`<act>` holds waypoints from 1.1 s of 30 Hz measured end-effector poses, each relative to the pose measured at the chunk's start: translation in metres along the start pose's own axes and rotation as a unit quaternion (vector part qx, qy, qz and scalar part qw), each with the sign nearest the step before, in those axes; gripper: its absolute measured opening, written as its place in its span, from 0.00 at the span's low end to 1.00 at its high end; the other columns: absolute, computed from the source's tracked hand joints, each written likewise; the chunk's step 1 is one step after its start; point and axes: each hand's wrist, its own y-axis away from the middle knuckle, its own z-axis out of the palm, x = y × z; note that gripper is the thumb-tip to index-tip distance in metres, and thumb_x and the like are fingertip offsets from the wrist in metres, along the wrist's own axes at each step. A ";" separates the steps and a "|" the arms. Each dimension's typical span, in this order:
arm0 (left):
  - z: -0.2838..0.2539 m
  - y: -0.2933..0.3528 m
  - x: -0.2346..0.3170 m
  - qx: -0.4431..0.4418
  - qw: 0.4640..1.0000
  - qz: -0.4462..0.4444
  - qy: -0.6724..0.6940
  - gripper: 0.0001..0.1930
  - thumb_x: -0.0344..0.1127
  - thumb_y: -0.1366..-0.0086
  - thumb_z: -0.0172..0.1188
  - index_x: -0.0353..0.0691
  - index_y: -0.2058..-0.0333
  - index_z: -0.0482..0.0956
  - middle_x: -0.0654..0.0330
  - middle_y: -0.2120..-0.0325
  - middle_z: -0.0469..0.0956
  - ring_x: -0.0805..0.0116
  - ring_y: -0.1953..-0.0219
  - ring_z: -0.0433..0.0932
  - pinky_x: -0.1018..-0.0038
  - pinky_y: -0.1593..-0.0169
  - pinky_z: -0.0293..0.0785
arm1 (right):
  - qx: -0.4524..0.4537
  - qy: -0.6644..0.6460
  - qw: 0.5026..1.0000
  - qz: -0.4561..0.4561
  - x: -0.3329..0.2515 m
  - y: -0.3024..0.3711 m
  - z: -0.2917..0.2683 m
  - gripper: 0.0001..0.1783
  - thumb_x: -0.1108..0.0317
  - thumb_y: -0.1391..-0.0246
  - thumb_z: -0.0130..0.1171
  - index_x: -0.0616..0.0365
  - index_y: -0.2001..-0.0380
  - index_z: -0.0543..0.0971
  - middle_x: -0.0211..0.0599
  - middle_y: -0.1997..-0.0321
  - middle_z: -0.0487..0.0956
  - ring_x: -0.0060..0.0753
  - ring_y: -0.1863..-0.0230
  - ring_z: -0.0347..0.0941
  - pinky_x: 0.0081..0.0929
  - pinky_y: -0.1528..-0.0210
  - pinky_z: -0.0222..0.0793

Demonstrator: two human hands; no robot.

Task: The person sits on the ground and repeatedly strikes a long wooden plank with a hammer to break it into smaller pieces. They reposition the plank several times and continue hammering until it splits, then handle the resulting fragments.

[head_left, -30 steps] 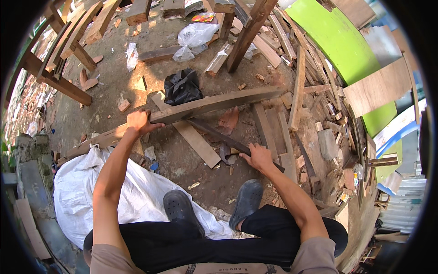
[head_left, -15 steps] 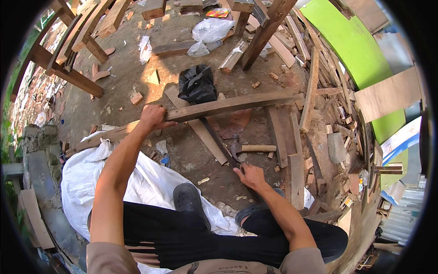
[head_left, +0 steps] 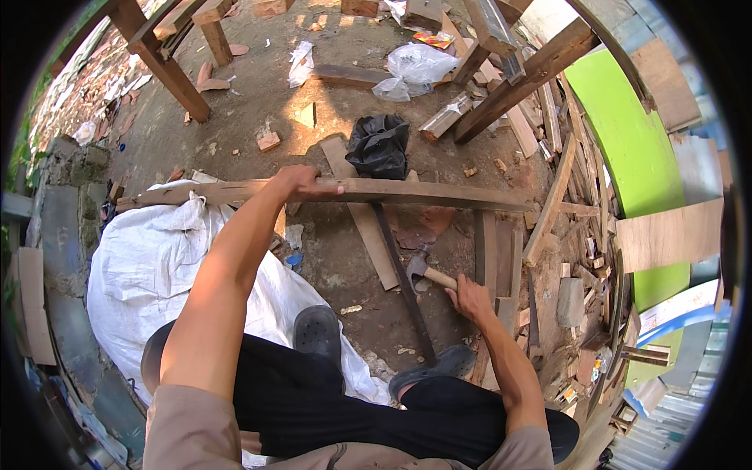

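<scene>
- Here's our hammer (head_left: 439,276), just above the ground between the dark bar and the boards at right, head toward the bar, pale handle slanting down to the right.
- Our right hand (head_left: 472,298) is on it, the grip closed around the handle's end.
- Over to our left hand (head_left: 301,182): its grip clasps the long wooden beam (head_left: 423,193) from above, thumb stretched along the wood; the far fingertips are hidden from us.
- That beam lies right across in front of us, over a pale plank (head_left: 368,239).
- The dark bar (head_left: 403,282) slants from the beam's near edge down toward our right shoe (head_left: 446,364); whether it touches the shoe, we can't tell.
- Our left shoe (head_left: 317,330) sits beside the big white sack (head_left: 157,266), with a blue scrap (head_left: 294,259) near it.
- Just beyond the beam, we've got a crumpled black bag (head_left: 377,147); farther up, a clear plastic bag (head_left: 419,69).
- Out at right, we see scrap wood, a grey block (head_left: 570,302) and a bright green panel (head_left: 627,164).
</scene>
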 end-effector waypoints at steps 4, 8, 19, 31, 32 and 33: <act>-0.011 -0.004 0.014 -0.068 0.997 -0.040 0.014 0.60 0.88 0.54 0.45 0.25 0.57 0.82 0.38 0.57 0.81 0.43 0.51 0.80 0.54 0.49 0.74 | 0.000 -0.076 0.993 0.092 -0.029 0.012 -0.028 0.24 0.47 0.36 0.51 0.61 0.61 0.72 0.58 0.74 0.79 0.60 0.64 0.80 0.51 0.62 0.74; -0.019 0.001 0.031 -0.055 0.998 -0.032 0.016 0.63 0.90 0.56 0.45 0.21 0.58 0.81 0.38 0.56 0.80 0.42 0.49 0.78 0.54 0.47 0.72 | 0.111 -0.268 0.943 0.161 -0.031 0.016 -0.021 0.25 0.46 0.36 0.54 0.62 0.64 0.73 0.53 0.74 0.79 0.54 0.68 0.79 0.43 0.65 0.72; -0.016 -0.007 0.028 -0.077 0.995 -0.049 0.051 0.63 0.91 0.59 0.47 0.28 0.50 0.79 0.39 0.46 0.75 0.44 0.41 0.73 0.57 0.40 0.68 | 0.115 -0.424 0.879 0.186 -0.132 0.001 -0.014 0.27 0.45 0.39 0.59 0.63 0.70 0.76 0.35 0.81 0.73 0.30 0.77 0.71 0.34 0.72 0.66; -0.054 0.021 0.072 -0.063 0.996 0.027 -0.063 0.61 0.92 0.56 0.40 0.26 0.67 0.84 0.41 0.66 0.81 0.47 0.59 0.81 0.55 0.54 0.74 | 0.224 -0.346 0.869 0.274 -0.119 0.009 -0.005 0.27 0.46 0.49 0.70 0.62 0.60 0.81 0.52 0.70 0.82 0.52 0.66 0.81 0.41 0.63 0.72; -0.056 0.027 0.073 -0.058 0.996 0.017 -0.070 0.60 0.91 0.55 0.41 0.25 0.70 0.84 0.43 0.71 0.81 0.48 0.63 0.81 0.56 0.58 0.74 | 0.224 -0.346 0.866 0.282 -0.117 0.007 -0.003 0.28 0.47 0.50 0.71 0.62 0.59 0.81 0.51 0.69 0.83 0.51 0.66 0.82 0.41 0.62 0.73; -0.056 0.033 0.073 -0.053 0.996 0.009 -0.077 0.59 0.90 0.54 0.42 0.24 0.72 0.83 0.44 0.75 0.80 0.50 0.66 0.81 0.56 0.61 0.74 | 0.213 -0.381 0.857 0.273 -0.117 0.006 -0.001 0.29 0.48 0.51 0.72 0.63 0.58 0.80 0.49 0.67 0.84 0.48 0.65 0.82 0.40 0.62 0.73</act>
